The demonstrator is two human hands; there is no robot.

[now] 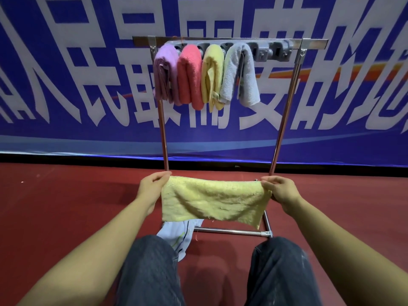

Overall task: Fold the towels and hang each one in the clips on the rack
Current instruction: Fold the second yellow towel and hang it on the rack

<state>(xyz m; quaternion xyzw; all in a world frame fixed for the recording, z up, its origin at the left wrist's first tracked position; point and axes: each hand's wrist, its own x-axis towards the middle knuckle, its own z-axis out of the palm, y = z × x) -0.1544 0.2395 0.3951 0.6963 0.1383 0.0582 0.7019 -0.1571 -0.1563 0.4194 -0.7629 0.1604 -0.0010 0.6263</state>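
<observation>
The left hand and right hand each pinch a top corner of the yellow towel — soft, light, limp terry that sags between them — so the corners look the best hold.

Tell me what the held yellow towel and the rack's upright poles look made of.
Pale yellow towel: soft looped terry cloth, judging by its fuzzy nap and limp sag. Rack's upright poles: probably polished steel or chrome-plated tube, given the bright mirror-like glints.

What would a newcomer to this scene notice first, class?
Probably the yellow towel stretched between the left hand and the right hand, low in the middle. Above it, four folded towels, purple, pink, yellow and grey, hang in a row from the rack.
</observation>
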